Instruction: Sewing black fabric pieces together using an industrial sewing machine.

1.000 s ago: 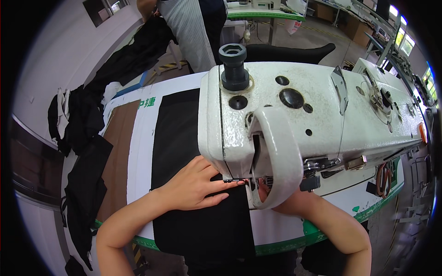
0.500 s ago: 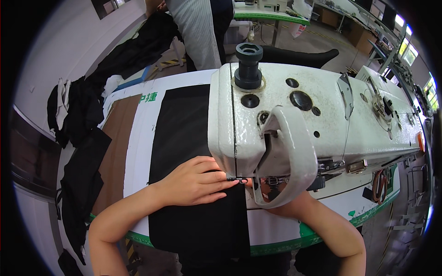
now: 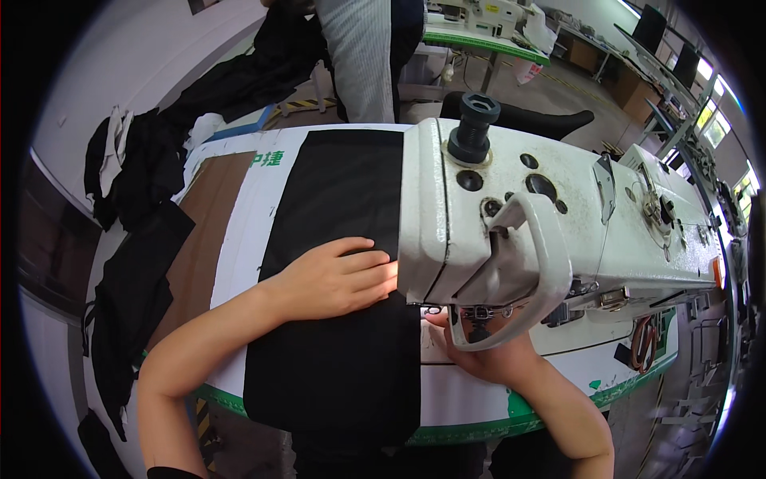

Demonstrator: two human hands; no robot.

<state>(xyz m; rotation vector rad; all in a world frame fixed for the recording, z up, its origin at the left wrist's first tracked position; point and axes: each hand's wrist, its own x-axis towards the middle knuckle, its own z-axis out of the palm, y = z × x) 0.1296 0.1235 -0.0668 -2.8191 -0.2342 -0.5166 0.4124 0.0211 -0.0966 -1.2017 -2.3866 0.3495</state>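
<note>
**A long black cloth point(image 3: 331, 367) lies by a big white sewing machine point(image 3: 511, 176)**

The cloth is spread flat on a white table point(image 3: 231, 271). It goes from the far side of the table to the near side, and its near end covers part of the green edge point(image 3: 459, 431). Its right side is close up to the left end of the machine.

The left hand point(image 3: 339, 279) lies palm down on top of the cloth. It is spread out nearly flat, with its fingers pointing right. The tips come right up to the machine. It presses on the cloth but does not grab it.

The right hand point(image 3: 499, 355) is on the right of the cloth, low down by the machine. A thick white loop point(image 3: 554, 263) hides part of it. One fingertip peeks out, pointing left, near the cloth's edge. I cannot tell how open this hand is or if it holds anything.

On the left of the table is a brown board point(image 3: 211, 223), and farther left is a heap of dark clothes point(image 3: 144, 160). At the far side stands a person in a striped garment point(image 3: 359, 64).
</note>
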